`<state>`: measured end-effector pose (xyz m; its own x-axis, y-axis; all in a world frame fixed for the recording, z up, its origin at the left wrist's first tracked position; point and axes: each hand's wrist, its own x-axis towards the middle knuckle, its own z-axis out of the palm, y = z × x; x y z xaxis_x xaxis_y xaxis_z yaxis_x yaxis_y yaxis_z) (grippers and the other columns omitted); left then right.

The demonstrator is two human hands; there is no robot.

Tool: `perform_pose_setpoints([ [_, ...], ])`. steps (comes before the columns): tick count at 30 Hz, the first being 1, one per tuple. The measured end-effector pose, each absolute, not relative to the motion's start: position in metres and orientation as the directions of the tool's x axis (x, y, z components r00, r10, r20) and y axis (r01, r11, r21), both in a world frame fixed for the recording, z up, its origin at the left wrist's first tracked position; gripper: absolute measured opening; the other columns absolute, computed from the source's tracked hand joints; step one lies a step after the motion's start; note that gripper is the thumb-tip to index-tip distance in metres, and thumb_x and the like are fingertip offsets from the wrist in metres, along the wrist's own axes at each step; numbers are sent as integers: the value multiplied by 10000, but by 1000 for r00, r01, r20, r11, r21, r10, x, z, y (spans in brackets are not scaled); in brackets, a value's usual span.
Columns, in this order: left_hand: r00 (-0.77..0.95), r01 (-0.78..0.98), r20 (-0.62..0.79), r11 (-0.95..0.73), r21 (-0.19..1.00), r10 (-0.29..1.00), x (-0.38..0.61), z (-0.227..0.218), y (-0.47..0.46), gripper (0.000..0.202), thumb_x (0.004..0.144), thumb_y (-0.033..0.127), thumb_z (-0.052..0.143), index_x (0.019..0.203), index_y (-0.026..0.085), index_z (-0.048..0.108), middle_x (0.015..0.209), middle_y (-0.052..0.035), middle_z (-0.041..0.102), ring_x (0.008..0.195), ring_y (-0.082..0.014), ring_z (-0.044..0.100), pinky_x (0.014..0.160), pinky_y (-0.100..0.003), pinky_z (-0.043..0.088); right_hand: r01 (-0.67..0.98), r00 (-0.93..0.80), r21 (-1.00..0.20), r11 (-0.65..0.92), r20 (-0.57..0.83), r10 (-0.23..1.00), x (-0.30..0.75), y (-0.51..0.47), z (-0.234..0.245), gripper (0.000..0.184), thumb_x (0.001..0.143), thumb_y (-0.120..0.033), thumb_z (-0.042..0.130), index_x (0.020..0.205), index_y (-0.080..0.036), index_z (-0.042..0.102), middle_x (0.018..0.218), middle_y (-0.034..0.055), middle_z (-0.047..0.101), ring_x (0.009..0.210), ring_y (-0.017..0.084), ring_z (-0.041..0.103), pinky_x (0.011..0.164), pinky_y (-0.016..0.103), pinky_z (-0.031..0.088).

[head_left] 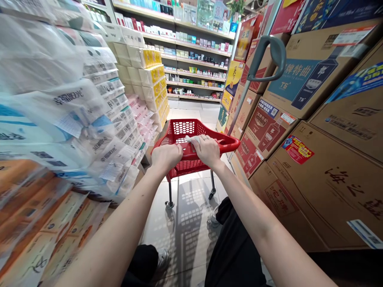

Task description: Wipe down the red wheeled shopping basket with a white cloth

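Red plastic wheeled shopping basket [227,142] stands on a pale tile floor [185,235], just ahead of the person. The left hand [166,157] is curled closed over the near rim of the basket and has firm hold of it. The right hand [206,150] is closed on the same rim, and a small white piece of paper or cloth [193,139] lies pressed under its fingers; which material, it cannot be told. Two thin metal legs with castors [169,204] carry the basket. Along the left side of the aisle are stacked plastic-wrapped tissue packs [89,115], along the right side brown cardboard cartons [302,191], and far ahead stand shelves of small boxed goods [194,56].
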<state>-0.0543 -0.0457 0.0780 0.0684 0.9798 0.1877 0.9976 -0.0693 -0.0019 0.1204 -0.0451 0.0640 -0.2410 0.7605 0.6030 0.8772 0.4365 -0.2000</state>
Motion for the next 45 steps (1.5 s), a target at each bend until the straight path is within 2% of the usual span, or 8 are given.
perform_pose_setpoints([
  [3, 59, 998, 190, -64, 17, 980, -55, 78, -46, 667, 947, 410, 164, 980, 115, 761, 974, -201, 742, 973, -348, 696, 775, -414, 495, 838, -218, -193, 510, 739, 637, 133, -57, 39, 456, 1043, -427, 297, 1287, -179, 592, 1310, 107, 618, 1272, 208, 508, 1106, 382, 341],
  [6, 66, 997, 199, -73, 31, 978, -57, 77, -45, 673, 943, 419, 165, 970, 109, 761, 981, -207, 741, 977, -357, 693, 759, -419, 494, 798, -202, -202, 568, 799, 567, 149, -63, 20, 431, 1033, -355, 316, 1337, -174, 561, 1371, 111, 584, 1347, 208, 459, 1160, 432, 306],
  [12, 69, 997, 179, -74, 24, 981, -51, 80, -46, 664, 938, 412, 170, 970, 104, 758, 990, -209, 741, 997, -345, 688, 772, -407, 487, 776, -180, -241, 583, 802, 570, 169, -57, 15, 422, 1026, -335, 318, 1322, -185, 579, 1360, 115, 599, 1356, 205, 467, 1148, 454, 356],
  [18, 84, 996, 202, -91, 25, 976, -44, 80, -47, 652, 933, 388, 180, 932, 97, 763, 967, -206, 739, 975, -357, 691, 748, -413, 486, 825, -53, -301, 478, 801, 596, 196, -53, 13, 432, 1040, -345, 288, 1330, -187, 566, 1361, 118, 602, 1324, 209, 500, 1147, 477, 348],
  [25, 69, 997, 236, -76, 21, 969, -36, 77, -46, 641, 931, 369, 190, 949, 74, 759, 962, -212, 737, 962, -366, 694, 728, -415, 488, 830, -143, -240, 503, 780, 609, 159, -62, 22, 440, 1032, -358, 351, 1362, -150, 554, 1406, 113, 570, 1391, 207, 426, 1192, 446, 293],
  [30, 102, 994, 250, -108, 8, 963, -33, 76, -49, 671, 939, 394, 170, 952, 80, 763, 940, -208, 740, 948, -366, 695, 732, -421, 485, 825, -272, -193, 532, 688, 672, 142, -50, 47, 442, 1040, -399, 338, 1283, -156, 616, 1325, 102, 631, 1278, 202, 533, 1124, 364, 369],
  [36, 87, 994, 215, -98, 42, 973, -27, 77, -57, 687, 943, 417, 165, 938, 84, 765, 940, -207, 741, 940, -343, 696, 732, -403, 477, 918, -163, -225, 325, 534, 829, 153, -25, 72, 526, 1041, -496, 244, 1135, -200, 669, 1059, 99, 722, 992, 228, 655, 898, 370, 470],
  [45, 99, 987, 318, -134, 92, 943, -42, 76, -64, 741, 969, 452, 101, 861, 131, 760, 912, -163, 751, 922, -304, 692, 786, -396, 459, 875, -307, -140, 464, 581, 754, 157, -37, 65, 461, 1047, -451, 280, 1170, -215, 657, 1090, 63, 691, 1043, 207, 601, 923, 338, 429],
])
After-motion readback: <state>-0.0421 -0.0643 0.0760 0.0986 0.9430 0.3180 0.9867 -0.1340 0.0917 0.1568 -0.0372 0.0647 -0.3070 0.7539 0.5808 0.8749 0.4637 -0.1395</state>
